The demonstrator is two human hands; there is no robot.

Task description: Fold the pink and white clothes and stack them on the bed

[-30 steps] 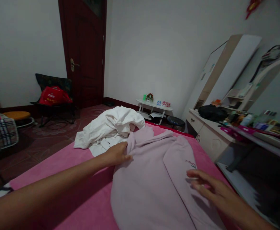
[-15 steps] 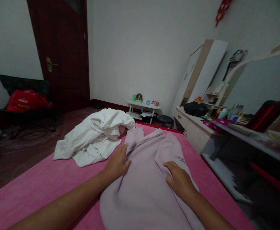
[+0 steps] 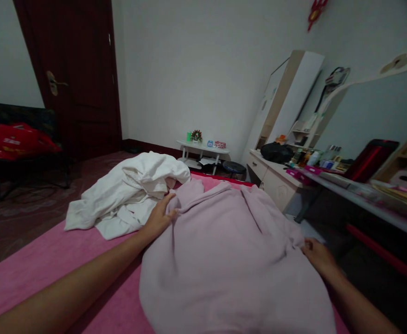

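A pale lilac-pink sweatshirt (image 3: 231, 260) lies spread over the bed, its lower part close to me. At its upper left edge, my left hand (image 3: 162, 212) is closed on a fold of the fabric. My right hand (image 3: 317, 255) pinches the garment's right edge and draws it out sideways, leaving creases that run towards the fingers. Beyond my left hand rests a crumpled white garment (image 3: 130, 190), close to the sweatshirt's left side.
The bed has a pink cover (image 3: 50, 269). Along the right stand a cluttered dressing table (image 3: 287, 178) and a grey desk edge (image 3: 370, 204). A low white table (image 3: 203, 147) and a dark round stool (image 3: 234, 168) stand beyond the bed. At left, a red bag (image 3: 19, 141) sits on a chair.
My right hand has moved right, pulling the sweatshirt's right side outward so it lies wider and its printed lettering no longer shows. My left hand shifted slightly left and up. The view turned a little.
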